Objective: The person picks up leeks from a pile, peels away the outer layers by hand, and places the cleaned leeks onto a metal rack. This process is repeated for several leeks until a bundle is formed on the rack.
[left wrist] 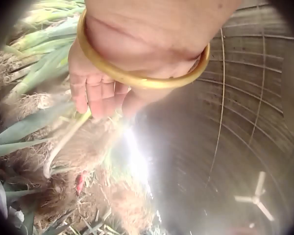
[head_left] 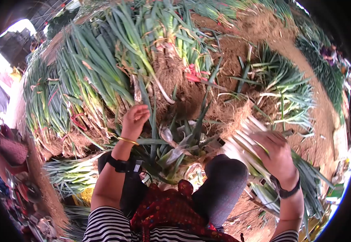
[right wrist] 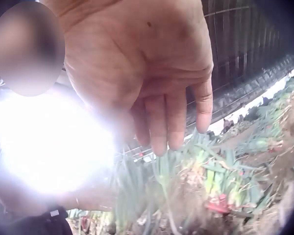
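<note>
My left hand point(head_left: 134, 121) is raised in front of the upright green onions point(head_left: 98, 68), its fingers loosely bent. Nothing shows between those fingers; in the left wrist view a single pale green onion stalk point(left wrist: 63, 142) overlaps the fingertips. On the right side, my right hand point(head_left: 273, 150) lies over a bundle of green onions point(head_left: 240, 149), their white stems toward the middle and leaves toward the lower right. The right wrist view shows this hand's palm point(right wrist: 152, 63) bare and its fingers extended. A gold bangle point(left wrist: 142, 81) circles the left wrist.
Loose leaves and pale peelings point(head_left: 179, 149) lie between my knees. Ahead stand more green onions with soil-covered roots point(head_left: 169, 72) and red ties point(head_left: 195, 74). Another pile of green onions point(head_left: 288, 97) lies on the brown ground at the right. Parked vehicles point(head_left: 14, 157) stand at the far left.
</note>
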`<action>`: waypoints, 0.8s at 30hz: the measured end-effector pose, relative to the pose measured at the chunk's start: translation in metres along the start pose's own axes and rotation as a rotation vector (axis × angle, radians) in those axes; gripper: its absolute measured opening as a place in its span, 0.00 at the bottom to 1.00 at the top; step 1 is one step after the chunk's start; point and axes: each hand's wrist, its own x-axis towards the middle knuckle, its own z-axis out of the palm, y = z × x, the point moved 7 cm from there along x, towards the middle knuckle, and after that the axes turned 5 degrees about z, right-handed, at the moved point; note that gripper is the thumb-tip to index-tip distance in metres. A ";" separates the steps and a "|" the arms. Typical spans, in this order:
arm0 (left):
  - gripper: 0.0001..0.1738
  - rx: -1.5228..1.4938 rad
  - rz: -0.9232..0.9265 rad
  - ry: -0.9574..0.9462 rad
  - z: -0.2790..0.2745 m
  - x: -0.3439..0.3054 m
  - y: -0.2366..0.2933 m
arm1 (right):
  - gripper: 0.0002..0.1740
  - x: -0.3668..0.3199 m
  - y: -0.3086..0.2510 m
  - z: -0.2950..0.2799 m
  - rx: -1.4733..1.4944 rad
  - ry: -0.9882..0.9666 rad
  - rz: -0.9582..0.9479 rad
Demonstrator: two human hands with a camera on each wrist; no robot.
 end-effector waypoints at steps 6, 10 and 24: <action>0.19 -0.314 -0.301 0.282 -0.058 -0.001 -0.037 | 0.16 0.130 -0.027 0.115 0.253 -0.229 0.001; 0.20 -0.376 -0.417 0.304 -0.052 -0.002 -0.022 | 0.17 0.179 -0.014 0.244 0.338 -0.449 0.134; 0.17 -0.558 -0.357 0.156 -0.064 0.020 0.010 | 0.33 0.221 0.025 0.419 -0.020 -0.644 0.353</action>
